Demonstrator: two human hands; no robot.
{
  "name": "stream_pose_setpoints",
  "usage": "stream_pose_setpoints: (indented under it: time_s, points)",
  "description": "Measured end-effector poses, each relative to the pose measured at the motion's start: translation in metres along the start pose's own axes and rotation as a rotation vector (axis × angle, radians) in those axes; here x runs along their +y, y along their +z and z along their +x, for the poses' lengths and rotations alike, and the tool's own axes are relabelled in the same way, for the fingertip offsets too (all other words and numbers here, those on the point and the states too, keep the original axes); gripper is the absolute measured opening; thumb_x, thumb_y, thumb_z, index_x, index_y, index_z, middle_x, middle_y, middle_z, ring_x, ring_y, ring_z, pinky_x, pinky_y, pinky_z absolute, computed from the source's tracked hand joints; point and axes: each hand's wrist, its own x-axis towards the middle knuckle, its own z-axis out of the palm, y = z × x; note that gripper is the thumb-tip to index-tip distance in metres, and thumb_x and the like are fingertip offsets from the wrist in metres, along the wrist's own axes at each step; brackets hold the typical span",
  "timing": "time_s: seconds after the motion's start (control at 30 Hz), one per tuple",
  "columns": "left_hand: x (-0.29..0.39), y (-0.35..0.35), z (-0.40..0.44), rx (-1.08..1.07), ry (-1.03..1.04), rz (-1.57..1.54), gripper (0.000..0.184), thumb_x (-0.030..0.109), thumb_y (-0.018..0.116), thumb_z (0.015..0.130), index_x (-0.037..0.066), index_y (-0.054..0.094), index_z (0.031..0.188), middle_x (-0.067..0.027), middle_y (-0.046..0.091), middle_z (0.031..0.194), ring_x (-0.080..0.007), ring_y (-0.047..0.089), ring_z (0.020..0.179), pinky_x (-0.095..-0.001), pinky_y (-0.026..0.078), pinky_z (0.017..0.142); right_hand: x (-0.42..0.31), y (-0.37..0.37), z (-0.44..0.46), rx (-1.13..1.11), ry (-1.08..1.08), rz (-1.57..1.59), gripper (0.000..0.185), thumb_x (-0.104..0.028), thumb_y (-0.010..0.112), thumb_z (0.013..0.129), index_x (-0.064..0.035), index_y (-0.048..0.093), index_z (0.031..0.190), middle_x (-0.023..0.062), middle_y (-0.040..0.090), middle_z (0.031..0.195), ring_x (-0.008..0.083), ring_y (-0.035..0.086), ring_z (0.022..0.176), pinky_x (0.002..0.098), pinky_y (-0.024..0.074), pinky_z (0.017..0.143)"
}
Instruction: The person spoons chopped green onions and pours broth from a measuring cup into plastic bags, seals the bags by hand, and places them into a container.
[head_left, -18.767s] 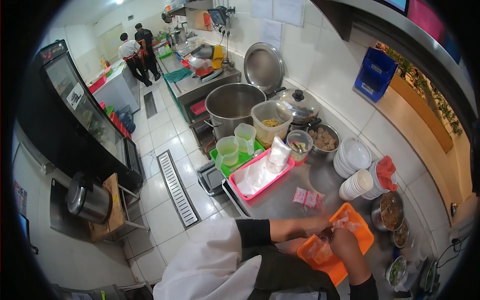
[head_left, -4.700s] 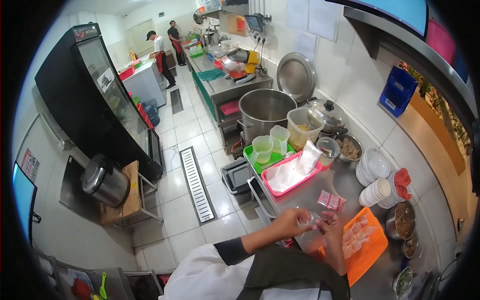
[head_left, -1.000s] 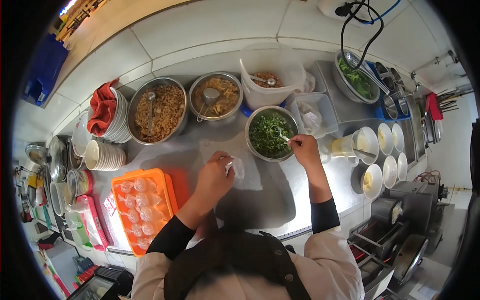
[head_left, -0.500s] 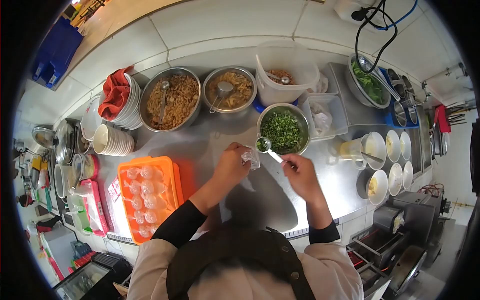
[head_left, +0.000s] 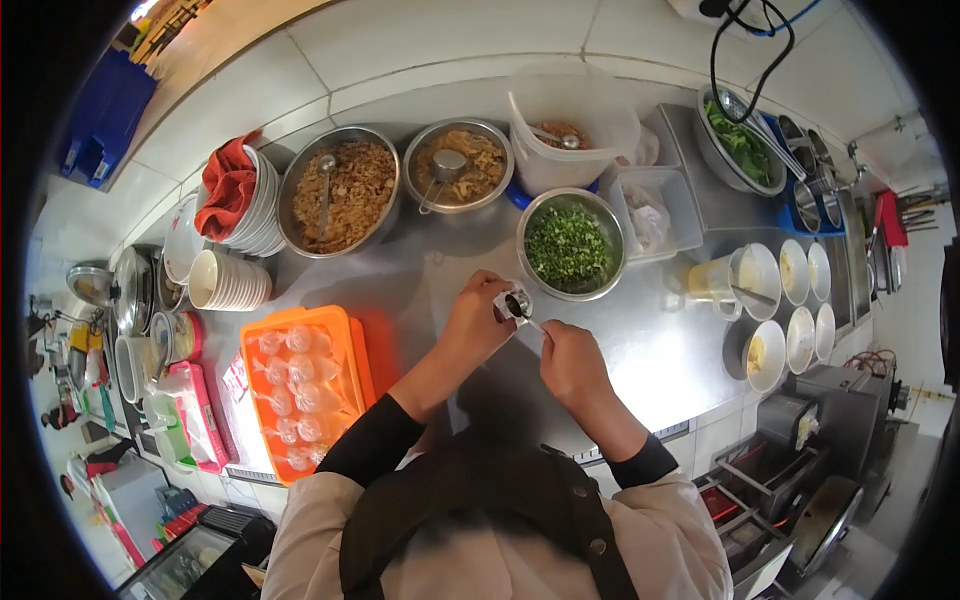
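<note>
My left hand [head_left: 476, 322] is closed around the mouth of a small clear plastic bag [head_left: 503, 296], just in front of a steel bowl [head_left: 618, 252]. Chopped green herbs [head_left: 562, 246] fill much of that bowl. In my right hand [head_left: 574, 366] is the handle of a small spoon [head_left: 518, 304]. Its bowl is tilted at the opening of the bag, and some dark green shows there. How much is inside the bag is hidden by my fingers.
Left of my arms, an orange basket [head_left: 362, 365] holds several knotted clear bags [head_left: 300, 370]. Behind stand two steel bowls of cooked food [head_left: 350, 185] and a tall plastic tub [head_left: 530, 150]. Several white bowls [head_left: 765, 350] and a measuring jug [head_left: 708, 280] are at right.
The spoon has moved left and down from the herb bowl's edge to the bag, and its bowl has tipped. My right hand came closer to my left hand.
</note>
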Motion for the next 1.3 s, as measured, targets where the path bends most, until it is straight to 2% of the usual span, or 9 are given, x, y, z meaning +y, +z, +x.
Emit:
stream_pose_setpoints:
  time_s: [0.27, 0.47, 0.67, 0.77, 0.87, 0.97, 1.17, 1.27, 1.3]
  points:
    - [0.005, 0.006, 0.001, -0.010, -0.011, -0.035, 0.048, -0.010, 0.072, 0.064, -0.003, 0.061, 0.111, -0.0098, 0.052, 0.110, -0.0140, 0.057, 0.064, -0.0282, 0.049, 0.057, -0.001, 0.007, 0.006, -0.015, 0.021, -0.254, 0.012, -0.003, 0.052, 0.080, 0.0013, 0.059, 0.088, 0.0221, 0.060, 0.087, 0.0393, 0.064, 0.078, 0.0448, 0.0526, 0.069]
    - [0.008, 0.007, 0.000, -0.009, -0.028, -0.034, 0.049, -0.008, 0.074, 0.064, -0.004, 0.061, 0.111, -0.0104, 0.053, 0.111, -0.0138, 0.060, 0.065, -0.0275, 0.050, 0.059, 0.003, 0.001, 0.005, 0.011, -0.008, -0.250, 0.014, -0.004, 0.053, 0.080, 0.0005, 0.062, 0.091, 0.0234, 0.059, 0.086, 0.0401, 0.064, 0.077, 0.0448, 0.0525, 0.068]
    - [0.008, 0.008, 0.001, 0.008, -0.026, -0.037, 0.049, -0.005, 0.074, 0.064, -0.004, 0.061, 0.111, -0.0120, 0.053, 0.112, -0.0145, 0.061, 0.065, -0.0266, 0.051, 0.060, 0.013, 0.000, 0.003, 0.036, -0.047, -0.189, 0.030, -0.003, 0.054, 0.080, 0.0008, 0.064, 0.108, 0.0230, 0.058, 0.087, 0.0387, 0.063, 0.076, 0.0437, 0.0520, 0.066]
    - [0.005, 0.008, 0.002, 0.018, -0.024, -0.039, 0.048, -0.004, 0.074, 0.064, -0.005, 0.061, 0.110, -0.0126, 0.053, 0.112, -0.0147, 0.061, 0.066, -0.0265, 0.051, 0.061, 0.013, 0.003, 0.000, 0.103, -0.036, -0.179, 0.028, -0.003, 0.056, 0.084, -0.0051, 0.069, 0.108, 0.0185, 0.057, 0.080, 0.0370, 0.060, 0.072, 0.0442, 0.0495, 0.065]
    - [0.005, 0.007, 0.002, 0.032, -0.009, -0.020, 0.047, -0.003, 0.073, 0.065, -0.005, 0.062, 0.110, -0.0131, 0.054, 0.112, -0.0150, 0.062, 0.066, -0.0263, 0.051, 0.061, 0.011, -0.001, -0.001, 0.062, -0.060, -0.185, 0.028, -0.003, 0.054, 0.082, 0.0005, 0.065, 0.107, 0.0231, 0.058, 0.086, 0.0379, 0.062, 0.074, 0.0443, 0.0510, 0.065]
    - [0.004, 0.006, 0.001, 0.050, 0.007, -0.018, 0.046, -0.003, 0.073, 0.065, -0.005, 0.062, 0.110, -0.0136, 0.054, 0.112, -0.0154, 0.063, 0.067, -0.0264, 0.052, 0.061, 0.022, 0.005, 0.000, 0.139, -0.121, -0.034, 0.024, -0.003, 0.053, 0.085, 0.0013, 0.066, 0.104, 0.0222, 0.061, 0.081, 0.0376, 0.062, 0.074, 0.0429, 0.0500, 0.064]
    - [-0.001, -0.002, 0.002, 0.035, -0.022, -0.013, 0.044, -0.003, 0.073, 0.064, -0.005, 0.063, 0.106, -0.0130, 0.055, 0.111, -0.0154, 0.063, 0.066, -0.0264, 0.053, 0.061, 0.006, -0.023, -0.004, 0.012, 0.141, 0.393, 0.016, -0.009, 0.057, 0.088, 0.0025, 0.067, 0.094, 0.0178, 0.065, 0.072, 0.0244, 0.060, 0.061, 0.0344, 0.0455, 0.060]
    - [0.004, -0.006, 0.001, 0.010, -0.042, -0.034, 0.044, -0.002, 0.074, 0.063, -0.004, 0.064, 0.106, -0.0125, 0.056, 0.111, -0.0154, 0.063, 0.065, -0.0260, 0.053, 0.061, 0.024, -0.018, -0.003, -0.007, 0.124, 0.451, 0.014, -0.006, 0.059, 0.088, 0.0023, 0.067, 0.097, 0.0104, 0.062, 0.068, 0.0088, 0.050, 0.059, 0.0252, 0.0404, 0.056]
    - [0.004, -0.007, 0.001, 0.004, -0.042, -0.027, 0.044, -0.001, 0.074, 0.064, -0.004, 0.064, 0.106, -0.0124, 0.056, 0.110, -0.0153, 0.063, 0.065, -0.0259, 0.053, 0.061, 0.028, -0.017, -0.004, 0.012, 0.113, 0.447, 0.014, -0.005, 0.059, 0.088, 0.0019, 0.067, 0.097, 0.0107, 0.061, 0.068, 0.0110, 0.051, 0.059, 0.0263, 0.0410, 0.056]
